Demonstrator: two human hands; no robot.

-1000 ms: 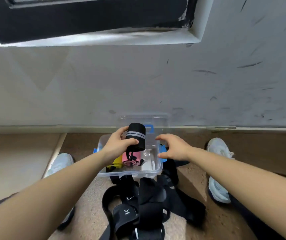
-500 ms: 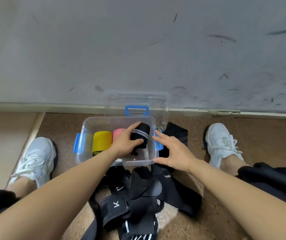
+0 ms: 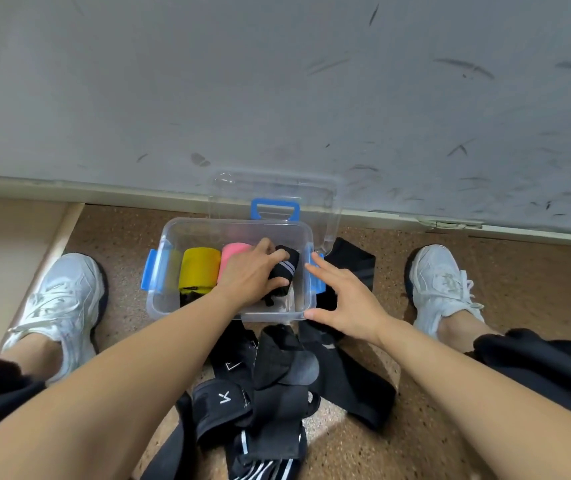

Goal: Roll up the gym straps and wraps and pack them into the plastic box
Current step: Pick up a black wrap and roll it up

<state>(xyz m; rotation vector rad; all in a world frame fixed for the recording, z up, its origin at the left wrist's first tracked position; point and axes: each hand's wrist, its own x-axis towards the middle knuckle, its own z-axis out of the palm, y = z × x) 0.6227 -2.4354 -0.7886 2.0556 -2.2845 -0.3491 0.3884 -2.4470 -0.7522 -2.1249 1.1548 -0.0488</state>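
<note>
Clear plastic box [image 3: 169, 271] holds yellow roll [image 3: 198, 268], pink roll [image 3: 233, 252], black striped wrap [image 3: 285, 266]; loose black straps [image 3: 270, 393] lie beside it.

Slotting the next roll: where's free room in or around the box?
Free: strip behind yellow roll and pink roll along the far wall of the box; floor between box and left shoe. Crowded: box's right end, left grip holding black roll; strap pile in front.

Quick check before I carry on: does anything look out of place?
Nothing damaged. Unrolled black straps lie tangled on the floor in front of the plastic box; another black wrap lies loose beside its right side.
</note>
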